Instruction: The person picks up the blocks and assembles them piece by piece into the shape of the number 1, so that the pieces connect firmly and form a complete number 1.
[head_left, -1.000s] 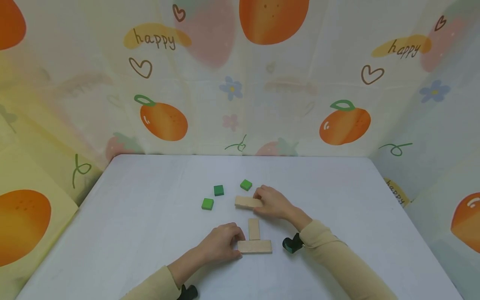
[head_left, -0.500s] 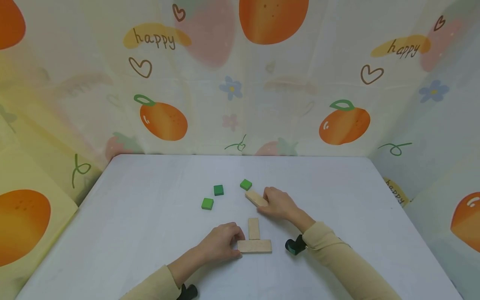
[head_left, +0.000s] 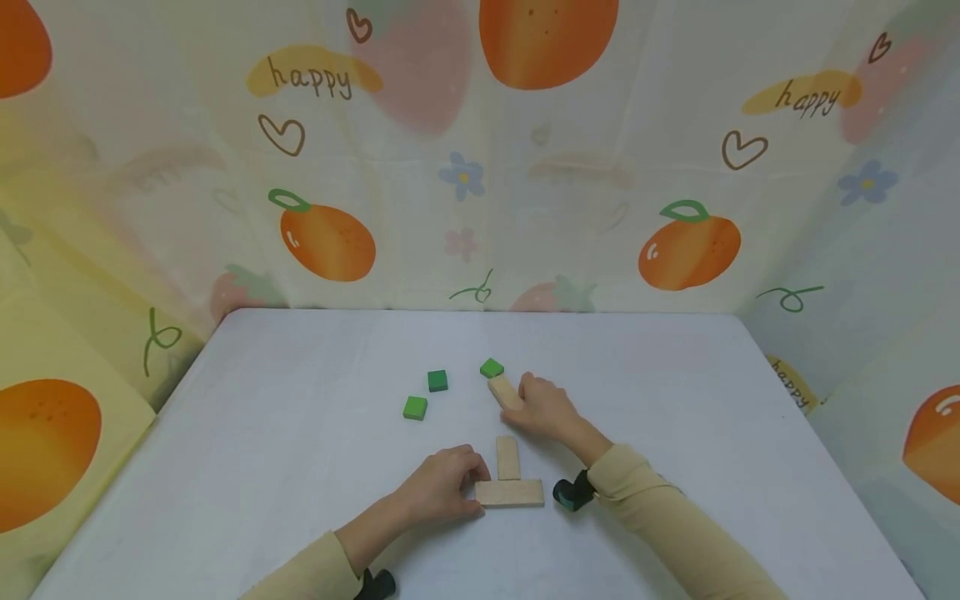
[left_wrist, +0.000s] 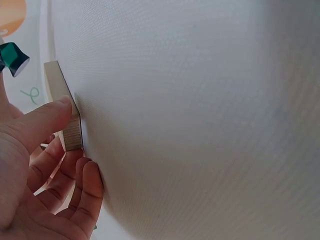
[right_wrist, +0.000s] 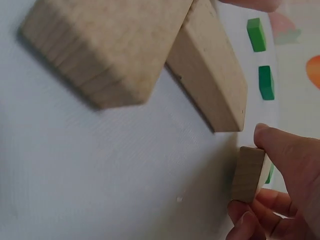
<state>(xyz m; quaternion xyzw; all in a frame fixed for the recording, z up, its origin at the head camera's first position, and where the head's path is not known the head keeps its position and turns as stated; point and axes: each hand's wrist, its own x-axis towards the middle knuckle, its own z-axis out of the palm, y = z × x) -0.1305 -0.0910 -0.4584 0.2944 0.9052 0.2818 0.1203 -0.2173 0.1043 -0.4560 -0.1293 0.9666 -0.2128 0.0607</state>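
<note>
My right hand pinches a plain wooden block by its sides, thumb opposite fingers. That block lies slantwise, its far end right at a light green block in the head view. Nearer the front, a second wooden block lies crosswise on the table. My left hand holds its left end, thumb on the near side and fingers beyond. A third wooden block extends away from the middle of the crosswise one, forming an upside-down T.
To the left of the right hand's block lie a dark green block and another light green block. All stand on a white table, with a fruit-patterned cloth hanging behind its far edge.
The wooden block in my right hand has turned from crosswise to slanted, its far end swinging up to the light green block. The right hand shifted slightly right, then back left. My left hand stays put.
</note>
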